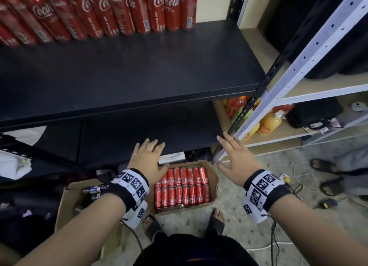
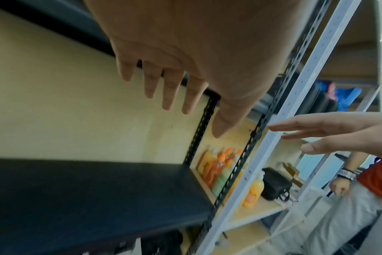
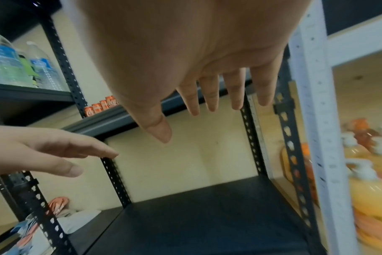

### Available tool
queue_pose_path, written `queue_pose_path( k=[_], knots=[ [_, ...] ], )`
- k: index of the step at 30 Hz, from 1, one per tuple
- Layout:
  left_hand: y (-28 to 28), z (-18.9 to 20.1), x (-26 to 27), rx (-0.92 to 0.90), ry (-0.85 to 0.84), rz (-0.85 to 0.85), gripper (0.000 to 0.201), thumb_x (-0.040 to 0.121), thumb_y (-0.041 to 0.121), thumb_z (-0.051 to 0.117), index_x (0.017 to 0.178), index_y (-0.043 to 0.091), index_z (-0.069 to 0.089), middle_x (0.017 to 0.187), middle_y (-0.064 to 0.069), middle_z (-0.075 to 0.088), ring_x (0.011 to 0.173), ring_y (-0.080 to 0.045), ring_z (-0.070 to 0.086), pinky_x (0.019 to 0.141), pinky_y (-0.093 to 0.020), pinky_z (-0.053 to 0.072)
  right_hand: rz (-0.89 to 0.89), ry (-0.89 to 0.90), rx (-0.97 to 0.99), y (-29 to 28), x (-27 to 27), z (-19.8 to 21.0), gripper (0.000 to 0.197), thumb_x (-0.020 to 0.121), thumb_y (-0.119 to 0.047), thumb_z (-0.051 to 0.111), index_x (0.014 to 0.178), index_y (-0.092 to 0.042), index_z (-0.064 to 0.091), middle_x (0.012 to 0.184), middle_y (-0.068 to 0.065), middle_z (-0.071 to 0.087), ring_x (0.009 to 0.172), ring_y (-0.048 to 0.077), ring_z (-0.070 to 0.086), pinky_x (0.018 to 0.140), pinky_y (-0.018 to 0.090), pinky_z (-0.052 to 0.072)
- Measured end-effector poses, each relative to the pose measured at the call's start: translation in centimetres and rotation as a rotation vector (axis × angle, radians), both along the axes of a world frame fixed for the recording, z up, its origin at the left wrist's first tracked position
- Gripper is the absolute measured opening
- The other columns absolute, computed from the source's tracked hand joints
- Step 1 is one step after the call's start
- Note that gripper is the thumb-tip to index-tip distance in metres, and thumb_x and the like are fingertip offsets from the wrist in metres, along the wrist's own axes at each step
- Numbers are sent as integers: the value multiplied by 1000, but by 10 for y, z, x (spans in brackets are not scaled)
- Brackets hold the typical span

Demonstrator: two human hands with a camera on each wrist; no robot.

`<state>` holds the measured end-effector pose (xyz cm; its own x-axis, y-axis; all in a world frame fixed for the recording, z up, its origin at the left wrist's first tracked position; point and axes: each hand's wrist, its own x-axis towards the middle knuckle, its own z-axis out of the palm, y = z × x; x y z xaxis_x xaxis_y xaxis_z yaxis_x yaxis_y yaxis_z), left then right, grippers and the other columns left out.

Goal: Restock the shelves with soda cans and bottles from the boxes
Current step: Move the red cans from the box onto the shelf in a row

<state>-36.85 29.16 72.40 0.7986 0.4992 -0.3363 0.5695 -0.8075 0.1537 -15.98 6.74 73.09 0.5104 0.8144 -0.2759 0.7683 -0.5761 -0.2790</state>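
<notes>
Red soda cans (image 1: 182, 188) lie in cardboard box (image 1: 214, 178) on floor, long axes toward shelves. Above: left hand (image 1: 148, 158) nearer, right hand (image 1: 235, 156), fingers spread, empty. Beyond: bare black shelf (image 1: 139, 72), standing cans (image 1: 95, 12) at back.

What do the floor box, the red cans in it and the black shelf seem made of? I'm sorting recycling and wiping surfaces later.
Box: brown cardboard, matte, with raw folded flaps.
Red cans: probably aluminium, glossy printed skin with bright highlights.
Black shelf: smooth matte black board, maybe painted metal or laminate; the look doesn't settle it.
</notes>
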Motion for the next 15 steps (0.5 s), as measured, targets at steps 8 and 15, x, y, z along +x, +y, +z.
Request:
queue_pose_path(
  k=[8, 15],
  knots=[
    [-41, -98, -19, -299, 284, 117, 62, 91, 50, 62, 146, 26, 46, 138, -8, 57, 121, -28, 58, 96, -31, 48, -82, 224, -250, -66, -16, -91, 80, 96, -53, 49, 161, -27, 10, 167, -1, 15, 153, 26, 16, 121, 41, 26],
    [-61, -253, -55, -497, 612, 204, 29, 83, 51, 54, 90, 25, 64, 102, -5, 70, 93, -24, 67, 76, -28, 48, -152, 403, -432, -99, -39, -198, 75, 96, -46, 53, 159, -23, 21, 161, 5, 32, 145, 31, 33, 116, 40, 34]
  ],
)
